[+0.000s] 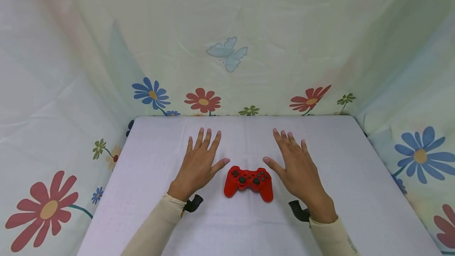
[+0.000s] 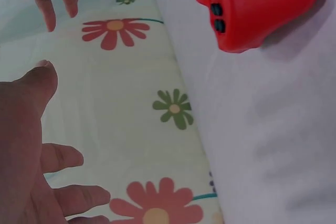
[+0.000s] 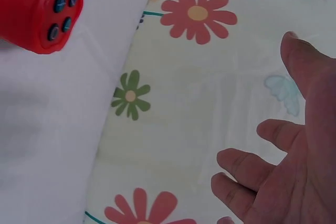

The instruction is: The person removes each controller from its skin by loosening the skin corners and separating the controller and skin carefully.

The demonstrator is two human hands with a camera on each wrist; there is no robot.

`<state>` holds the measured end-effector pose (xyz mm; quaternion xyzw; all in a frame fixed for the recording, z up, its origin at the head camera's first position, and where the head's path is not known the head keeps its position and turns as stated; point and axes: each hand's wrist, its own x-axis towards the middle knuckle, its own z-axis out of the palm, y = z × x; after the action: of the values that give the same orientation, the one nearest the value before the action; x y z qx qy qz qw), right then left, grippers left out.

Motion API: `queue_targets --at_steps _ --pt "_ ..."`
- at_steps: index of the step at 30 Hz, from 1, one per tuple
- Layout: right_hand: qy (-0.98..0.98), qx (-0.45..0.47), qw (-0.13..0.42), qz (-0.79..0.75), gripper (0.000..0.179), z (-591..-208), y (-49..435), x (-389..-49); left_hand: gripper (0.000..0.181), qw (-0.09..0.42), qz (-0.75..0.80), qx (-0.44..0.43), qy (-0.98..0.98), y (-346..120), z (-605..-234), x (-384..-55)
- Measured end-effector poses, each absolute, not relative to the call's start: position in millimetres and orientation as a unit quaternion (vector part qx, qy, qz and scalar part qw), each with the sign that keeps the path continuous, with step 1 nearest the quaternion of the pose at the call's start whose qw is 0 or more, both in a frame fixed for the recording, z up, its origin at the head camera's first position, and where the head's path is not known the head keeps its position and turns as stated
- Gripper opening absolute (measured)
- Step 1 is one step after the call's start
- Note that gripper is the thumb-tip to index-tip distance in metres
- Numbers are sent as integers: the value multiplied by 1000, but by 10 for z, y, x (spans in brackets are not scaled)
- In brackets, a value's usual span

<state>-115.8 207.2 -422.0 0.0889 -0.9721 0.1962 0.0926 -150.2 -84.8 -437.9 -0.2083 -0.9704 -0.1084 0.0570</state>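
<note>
A red game controller (image 1: pixel 249 184) with dark thumbsticks and buttons lies on the white table, its grips toward the person. To its left is the left hand (image 1: pixel 199 163), fingers spread and straight, with nothing in it. The right hand (image 1: pixel 295 167) is held the same way on the other side, also holding nothing. Both thumbs point in toward the controller without touching it. In the left wrist view, one end of the controller (image 2: pixel 262 9) shows at the upper right; the right wrist view has its button side (image 3: pixel 44 11) at the upper left.
The table (image 1: pixel 249 228) has a white cover. A curtain (image 1: pixel 270 19) printed with flowers and a butterfly hangs behind it and along both sides. Dark straps or mounts (image 1: pixel 193 203) sit at the wrists, by the beige sleeves.
</note>
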Motion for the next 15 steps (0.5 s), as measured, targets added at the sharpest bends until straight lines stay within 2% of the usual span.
queue_targets --at_steps 15 --pt "-965 81 34 246 95 -4633 2115 -1179 85 29 -165 -224 -960 -836 -4847 -1490"
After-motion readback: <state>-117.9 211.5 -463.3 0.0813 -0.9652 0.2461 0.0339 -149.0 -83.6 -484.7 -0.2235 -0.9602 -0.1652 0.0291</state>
